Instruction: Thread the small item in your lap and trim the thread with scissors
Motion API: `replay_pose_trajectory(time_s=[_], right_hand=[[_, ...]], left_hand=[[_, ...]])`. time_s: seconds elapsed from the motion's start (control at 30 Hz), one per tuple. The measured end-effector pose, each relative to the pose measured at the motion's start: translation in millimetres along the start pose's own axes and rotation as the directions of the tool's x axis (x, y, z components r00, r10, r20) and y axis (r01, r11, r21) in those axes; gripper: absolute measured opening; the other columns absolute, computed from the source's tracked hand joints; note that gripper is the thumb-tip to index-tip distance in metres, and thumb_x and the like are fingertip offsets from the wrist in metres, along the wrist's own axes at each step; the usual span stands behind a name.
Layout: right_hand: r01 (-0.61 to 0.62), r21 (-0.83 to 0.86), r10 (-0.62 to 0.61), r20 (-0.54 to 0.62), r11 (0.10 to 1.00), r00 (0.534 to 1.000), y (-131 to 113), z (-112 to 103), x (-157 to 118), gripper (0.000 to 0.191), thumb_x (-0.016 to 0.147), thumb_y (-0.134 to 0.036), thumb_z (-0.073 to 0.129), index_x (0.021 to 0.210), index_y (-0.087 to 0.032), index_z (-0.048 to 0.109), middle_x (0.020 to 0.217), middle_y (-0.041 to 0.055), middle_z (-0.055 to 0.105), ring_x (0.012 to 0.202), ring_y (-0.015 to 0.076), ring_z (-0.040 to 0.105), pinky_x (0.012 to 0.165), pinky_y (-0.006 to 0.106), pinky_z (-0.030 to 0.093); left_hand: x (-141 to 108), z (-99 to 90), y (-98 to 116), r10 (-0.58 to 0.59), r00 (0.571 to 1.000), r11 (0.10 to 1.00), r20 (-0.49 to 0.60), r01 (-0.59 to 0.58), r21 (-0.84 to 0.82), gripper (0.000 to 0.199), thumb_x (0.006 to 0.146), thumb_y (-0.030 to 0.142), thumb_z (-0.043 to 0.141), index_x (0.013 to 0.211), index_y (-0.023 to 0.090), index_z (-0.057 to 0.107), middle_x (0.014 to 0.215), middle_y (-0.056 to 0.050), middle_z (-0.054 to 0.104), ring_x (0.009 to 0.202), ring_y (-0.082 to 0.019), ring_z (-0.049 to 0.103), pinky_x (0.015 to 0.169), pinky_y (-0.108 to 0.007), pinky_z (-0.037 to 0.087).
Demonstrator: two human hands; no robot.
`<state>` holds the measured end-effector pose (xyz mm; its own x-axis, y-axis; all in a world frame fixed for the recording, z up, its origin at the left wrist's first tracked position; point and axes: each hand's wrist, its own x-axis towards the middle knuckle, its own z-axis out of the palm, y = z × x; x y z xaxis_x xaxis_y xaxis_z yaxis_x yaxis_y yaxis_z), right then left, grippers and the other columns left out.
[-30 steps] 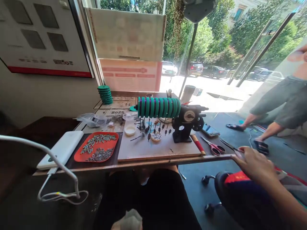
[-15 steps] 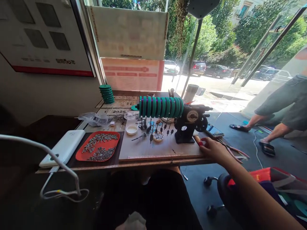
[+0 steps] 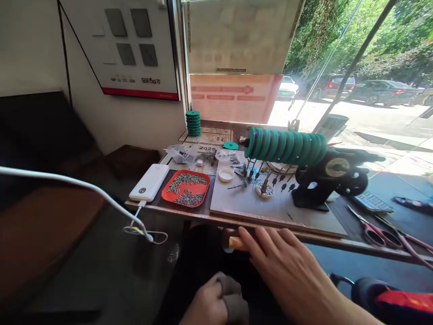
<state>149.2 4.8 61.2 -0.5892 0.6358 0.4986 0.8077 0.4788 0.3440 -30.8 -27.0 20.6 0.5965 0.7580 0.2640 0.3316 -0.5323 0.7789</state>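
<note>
My right hand (image 3: pixel 287 262) is below the table's front edge, over my lap, its fingers closed on a tan wooden handle (image 3: pixel 237 243). Only the stub of the handle shows; its far part is hidden under the hand. My left hand (image 3: pixel 214 298) sits lower, curled, with grey wraps on two fingers. Whatever it holds, if anything, is hidden. Beyond them, on a pale board (image 3: pixel 237 203), stands a black cast machine (image 3: pixel 324 180). A row of green discs (image 3: pixel 287 146) is mounted on its shaft, with dark metal pieces dangling underneath.
A red tray (image 3: pixel 165 194) of small metal parts lies at left, beside a white power bank (image 3: pixel 149 183). White dishes (image 3: pixel 226 174) sit on the board. Stacked green discs (image 3: pixel 193 124) stand at the back. Scissors (image 3: pixel 374 232) and a phone (image 3: pixel 374 201) are at right.
My right hand has left the table's right side and come over my lap with the wooden handle. My left hand has risen further into view. The camera has turned left.
</note>
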Motion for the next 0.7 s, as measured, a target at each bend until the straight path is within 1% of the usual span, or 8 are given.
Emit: replay_pose_trajectory(time_s=[0.1,0.13,0.2,0.27,0.33,0.47,0.57,0.7], right_hand=[[0.131,0.241,-0.176,0.18,0.962,0.968,9.4,5.4,19.5,0.025,0.076,-0.029,0.041,0.097,-0.032,0.053,0.087,-0.0038,0.06,0.083,0.0039,0.054,0.078,0.018,0.042],[0.1,0.407,-0.235,0.299,0.908,0.925,18.1,1.8,22.2,0.023,0.077,-0.03,0.039,0.094,-0.034,0.053,0.083,-0.0054,0.06,0.078,-0.0003,0.053,0.074,0.013,0.041],[-0.164,0.654,-0.286,0.524,0.739,0.802,32.6,-10.8,24.0,0.025,0.08,-0.032,0.033,0.093,-0.035,0.054,0.078,-0.0073,0.06,0.069,-0.0065,0.05,0.065,0.005,0.035],[-0.488,0.681,-0.211,0.675,0.546,0.706,37.3,-22.8,23.5,0.028,0.08,-0.033,0.032,0.1,-0.031,0.052,0.087,-0.0068,0.06,0.073,-0.0086,0.05,0.065,0.0,0.035],[-0.654,0.654,-0.13,0.738,0.38,0.662,33.5,-27.3,23.9,0.035,0.076,-0.037,0.041,0.108,-0.024,0.049,0.099,-0.0036,0.059,0.08,-0.0071,0.051,0.069,-0.001,0.038],[-0.759,0.61,-0.169,0.792,0.229,0.586,22.9,-18.6,35.4,0.052,0.073,-0.055,0.035,0.108,-0.02,0.048,0.1,-0.0014,0.059,0.075,-0.0066,0.049,0.064,0.0,0.036],[-0.755,0.534,-0.16,0.842,0.379,0.515,16.1,-8.0,50.6,0.069,0.073,-0.064,0.013,0.085,-0.014,0.059,0.078,0.0003,0.062,0.053,-0.0068,0.037,0.051,0.006,0.021],[-0.597,0.358,0.12,0.782,0.718,0.612,1.1,8.0,60.2,0.063,0.079,-0.05,0.015,0.067,-0.012,0.065,0.073,0.0043,0.065,0.044,-0.0054,0.012,0.057,0.016,0.002]], left_hand=[[29.1,-42.0,11.5,-0.062,0.969,0.998,0.238,0.059,0.02,0.022,0.065,0.014,0.062,0.057,0.015,0.041,0.066,0.001,0.048,0.068,-0.012,0.045,0.06,-0.021,0.033],[40.3,-54.8,13.7,-0.101,0.958,0.992,0.268,0.116,-0.039,0.021,0.064,0.007,0.057,0.056,0.015,0.04,0.065,0.001,0.048,0.071,-0.012,0.045,0.064,-0.021,0.033],[58.8,-69.2,12.9,-0.047,0.96,0.921,0.274,0.148,-0.36,0.015,0.06,0.007,0.054,0.054,0.015,0.042,0.063,0.001,0.044,0.064,-0.011,0.042,0.059,-0.021,0.032],[65.9,-64.4,5.8,-0.048,0.982,0.74,0.18,0.156,-0.655,0.011,0.059,0.019,0.057,0.056,0.015,0.047,0.066,0.0,0.043,0.064,-0.012,0.04,0.058,-0.022,0.032],[59.7,-44.5,-3.0,-0.149,0.989,0.612,0.003,0.095,-0.785,0.012,0.061,0.026,0.057,0.062,0.015,0.05,0.072,-0.002,0.046,0.07,-0.015,0.044,0.065,-0.025,0.035],[33.1,-1.0,-5.9,-0.261,0.952,0.911,-0.162,0.188,-0.366,0.007,0.068,0.017,0.054,0.072,0.017,0.059,0.079,-0.007,0.055,0.075,-0.018,0.05,0.07,-0.027,0.038],[27.4,12.8,4.5,-0.21,0.943,0.978,-0.258,0.2,-0.065,0.014,0.068,0.008,0.047,0.072,0.016,0.058,0.077,-0.007,0.057,0.072,-0.017,0.051,0.067,-0.025,0.04],[32.6,18.3,16.6,-0.438,0.858,0.898,-0.267,0.434,-0.078,0.009,0.06,0.007,0.047,0.062,0.015,0.046,0.069,-0.007,0.053,0.064,-0.018,0.05,0.059,-0.026,0.039]])
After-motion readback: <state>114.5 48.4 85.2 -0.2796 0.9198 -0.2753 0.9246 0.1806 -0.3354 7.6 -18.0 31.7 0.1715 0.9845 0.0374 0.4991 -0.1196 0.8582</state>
